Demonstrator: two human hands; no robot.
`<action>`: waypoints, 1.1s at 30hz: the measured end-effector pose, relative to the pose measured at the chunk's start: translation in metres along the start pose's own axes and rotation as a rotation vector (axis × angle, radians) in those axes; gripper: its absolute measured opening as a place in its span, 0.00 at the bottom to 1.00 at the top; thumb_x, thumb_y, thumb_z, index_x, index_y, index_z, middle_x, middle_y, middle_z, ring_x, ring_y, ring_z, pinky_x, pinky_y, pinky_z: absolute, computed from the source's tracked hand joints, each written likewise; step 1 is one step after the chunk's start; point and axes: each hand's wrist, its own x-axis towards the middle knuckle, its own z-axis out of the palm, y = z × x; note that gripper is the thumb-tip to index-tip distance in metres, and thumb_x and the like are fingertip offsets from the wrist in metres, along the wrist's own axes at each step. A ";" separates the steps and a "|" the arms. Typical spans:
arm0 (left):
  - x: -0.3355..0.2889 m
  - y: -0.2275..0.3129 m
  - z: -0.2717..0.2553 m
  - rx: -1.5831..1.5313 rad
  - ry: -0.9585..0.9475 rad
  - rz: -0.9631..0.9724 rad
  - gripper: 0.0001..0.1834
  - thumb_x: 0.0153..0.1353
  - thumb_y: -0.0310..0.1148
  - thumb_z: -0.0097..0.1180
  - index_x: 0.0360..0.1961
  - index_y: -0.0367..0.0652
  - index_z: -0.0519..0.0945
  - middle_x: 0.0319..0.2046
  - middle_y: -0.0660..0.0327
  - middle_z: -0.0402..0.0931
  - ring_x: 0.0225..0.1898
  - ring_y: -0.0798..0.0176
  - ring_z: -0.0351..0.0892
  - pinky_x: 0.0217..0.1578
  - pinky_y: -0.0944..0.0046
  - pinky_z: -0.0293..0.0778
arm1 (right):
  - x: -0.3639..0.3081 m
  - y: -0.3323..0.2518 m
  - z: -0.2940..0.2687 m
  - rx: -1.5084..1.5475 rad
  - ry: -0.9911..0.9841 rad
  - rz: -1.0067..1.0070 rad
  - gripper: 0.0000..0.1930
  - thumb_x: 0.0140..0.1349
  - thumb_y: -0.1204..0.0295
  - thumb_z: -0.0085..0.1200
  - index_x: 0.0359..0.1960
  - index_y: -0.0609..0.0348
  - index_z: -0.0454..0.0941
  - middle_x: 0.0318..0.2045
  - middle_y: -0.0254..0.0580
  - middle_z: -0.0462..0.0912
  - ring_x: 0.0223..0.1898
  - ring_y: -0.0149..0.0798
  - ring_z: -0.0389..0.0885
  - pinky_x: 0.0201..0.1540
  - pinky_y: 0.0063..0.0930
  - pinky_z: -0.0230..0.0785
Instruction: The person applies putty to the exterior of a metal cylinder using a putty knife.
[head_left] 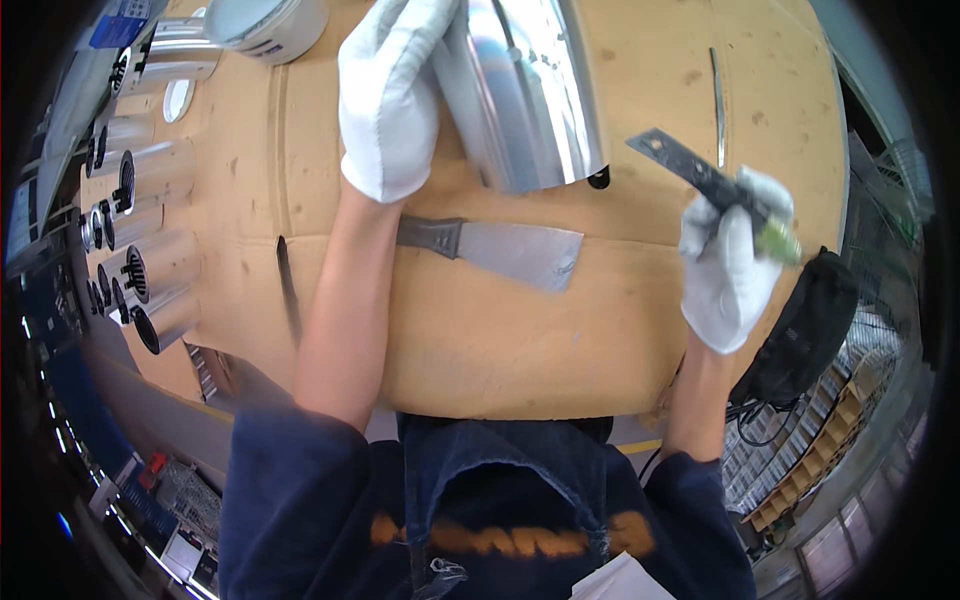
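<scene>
My left hand [392, 110], in a white glove, grips the side of a shiny metal cylinder [530, 95] that is tilted above the cardboard. The cylinder's top runs out of the picture, and my left fingertips are partly cut off. Away to the right, my gloved right hand [735, 255] is closed round a dark flat tool [685, 165] with holes in its strip and a blurred pale green end; its exact kind is unclear. It is apart from the cylinder. Between my arms a putty knife [520, 250] with a wide metal blade lies flat, its grey handle partly behind my left wrist.
Brown cardboard [480, 350] covers the table. Several metal cylinders with black fittings [160, 170] lie along the left edge, near a white bucket [270, 25]. A thin metal strip [719, 105] lies far right, a dark strip [287, 280] left. A black bag [812, 320] sits at the right edge.
</scene>
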 end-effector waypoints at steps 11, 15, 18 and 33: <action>0.008 0.017 0.013 -0.488 0.174 -0.372 0.08 0.64 0.29 0.46 0.39 0.35 0.74 0.37 0.63 0.73 0.42 0.69 0.70 0.47 0.70 0.64 | -0.069 0.000 -0.031 -0.274 -0.150 0.232 0.12 0.52 0.87 0.57 0.39 0.70 0.72 0.30 0.52 0.80 0.30 0.38 0.82 0.34 0.26 0.75; 0.003 0.011 0.016 -0.514 0.220 -0.356 0.08 0.63 0.28 0.47 0.40 0.36 0.75 0.38 0.63 0.73 0.42 0.70 0.70 0.47 0.70 0.64 | -0.068 0.004 -0.029 -0.319 -0.184 0.203 0.12 0.51 0.87 0.58 0.38 0.70 0.74 0.30 0.50 0.80 0.31 0.37 0.82 0.34 0.25 0.75; 0.009 0.012 0.009 -0.512 0.112 -0.336 0.08 0.63 0.28 0.47 0.40 0.36 0.75 0.37 0.64 0.73 0.42 0.70 0.70 0.46 0.70 0.64 | -0.068 0.005 -0.026 -0.329 -0.196 0.201 0.12 0.51 0.88 0.58 0.38 0.70 0.75 0.30 0.50 0.81 0.31 0.37 0.82 0.34 0.25 0.75; 0.010 0.025 0.017 -0.492 0.161 -0.463 0.07 0.64 0.30 0.48 0.37 0.37 0.75 0.35 0.65 0.73 0.39 0.71 0.70 0.44 0.72 0.64 | -0.063 -0.002 -0.033 -0.241 -0.130 0.290 0.12 0.54 0.82 0.57 0.40 0.67 0.72 0.29 0.49 0.79 0.27 0.36 0.81 0.26 0.23 0.74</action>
